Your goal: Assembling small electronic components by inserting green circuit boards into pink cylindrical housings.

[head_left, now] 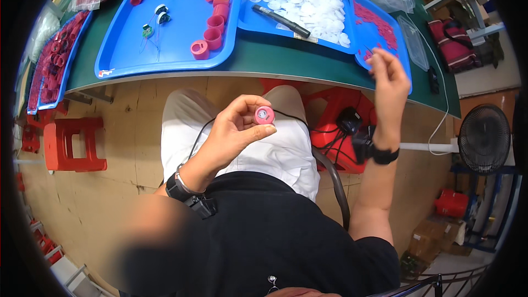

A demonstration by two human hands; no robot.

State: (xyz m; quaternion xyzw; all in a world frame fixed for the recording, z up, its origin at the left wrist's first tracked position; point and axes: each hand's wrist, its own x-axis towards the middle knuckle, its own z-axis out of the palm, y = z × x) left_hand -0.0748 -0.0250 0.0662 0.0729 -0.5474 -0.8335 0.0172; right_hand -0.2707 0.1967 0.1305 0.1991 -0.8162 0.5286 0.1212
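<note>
Over our lap, below the green table [275, 60], our left hand [231, 135] pinches a small red ring [264, 114] with a white disc seated in its face. Our right hand [388, 74], fingers drawn together, seems to nip a tiny red piece beside the tray of red pieces [404, 49]; what it grips is too small to tell. We judge the assembly midway: next, both hands must meet, aligning piece to ring carefully.
</note>
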